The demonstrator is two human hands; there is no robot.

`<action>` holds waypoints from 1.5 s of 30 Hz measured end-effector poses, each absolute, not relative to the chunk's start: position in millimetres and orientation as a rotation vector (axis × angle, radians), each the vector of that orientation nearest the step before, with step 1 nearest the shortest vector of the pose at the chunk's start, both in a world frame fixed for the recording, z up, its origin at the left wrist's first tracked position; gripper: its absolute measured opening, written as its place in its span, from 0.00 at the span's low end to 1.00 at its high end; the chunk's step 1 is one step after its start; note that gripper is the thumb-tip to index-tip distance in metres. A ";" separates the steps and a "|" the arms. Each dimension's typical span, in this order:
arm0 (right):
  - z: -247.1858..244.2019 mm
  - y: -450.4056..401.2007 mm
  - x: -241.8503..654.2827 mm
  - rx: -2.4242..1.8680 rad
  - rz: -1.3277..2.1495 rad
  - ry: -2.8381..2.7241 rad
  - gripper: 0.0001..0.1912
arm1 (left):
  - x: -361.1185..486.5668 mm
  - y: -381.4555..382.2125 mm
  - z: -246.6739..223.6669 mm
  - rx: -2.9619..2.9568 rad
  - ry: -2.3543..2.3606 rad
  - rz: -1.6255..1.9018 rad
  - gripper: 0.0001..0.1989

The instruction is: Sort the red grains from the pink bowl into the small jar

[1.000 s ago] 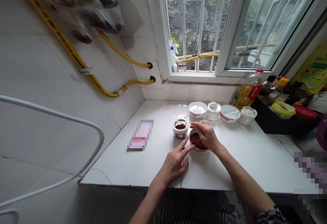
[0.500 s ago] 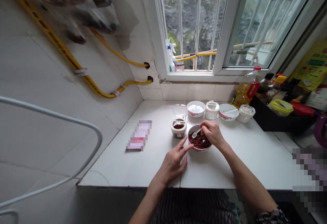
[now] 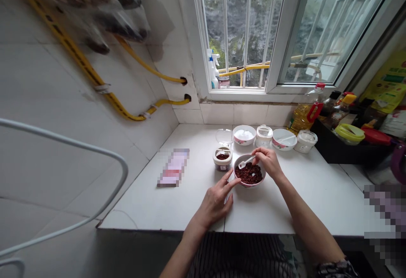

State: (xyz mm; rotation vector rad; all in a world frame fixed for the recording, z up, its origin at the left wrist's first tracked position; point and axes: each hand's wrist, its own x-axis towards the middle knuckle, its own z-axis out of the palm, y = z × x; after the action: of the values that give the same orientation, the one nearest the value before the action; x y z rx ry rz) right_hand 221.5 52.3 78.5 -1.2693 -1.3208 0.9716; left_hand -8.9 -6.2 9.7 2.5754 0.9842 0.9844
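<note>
Between my fingers, my right hand pinches a small white spoon over a bowl of dark red flakes. The spoon's head is above the flakes near the bowl's left side. My left hand has its fingers spread, with fingertips at the bowl's left rim. Just left of the bowl stands an open jar with similar red contents, its clear lid raised behind it.
Behind are a bowl of white powder, a white-lidded jar, another bowl and a second jar. An oil bottle and a black bin stand at right. A blurred pink item lies left.
My right hand has shifted slightly right and up, lifting the spoon a little from the flakes. My left hand stays at the bowl's rim.
</note>
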 end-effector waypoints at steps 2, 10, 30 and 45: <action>79.3 52.9 221.9 -1.259 1.002 -1.289 0.08 | -9.0 -6.1 9.8 2.573 0.974 0.987 0.34; 81.3 56.2 223.3 -1.156 1.065 -1.232 0.10 | -8.6 -5.6 9.6 2.563 0.964 1.004 0.34; 80.0 47.6 216.4 -1.189 0.558 -1.573 0.09 | -8.4 -5.8 9.4 2.548 0.962 0.996 0.34; 71.3 52.9 218.1 -1.279 0.902 -1.479 0.09 | -8.8 -5.6 7.6 2.570 0.980 0.987 0.34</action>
State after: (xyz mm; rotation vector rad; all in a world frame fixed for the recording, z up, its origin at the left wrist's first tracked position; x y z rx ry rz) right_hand 218.1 52.9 71.3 -1.2793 -1.4786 0.9022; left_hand -8.8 -5.6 7.6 2.5701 0.9795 0.9865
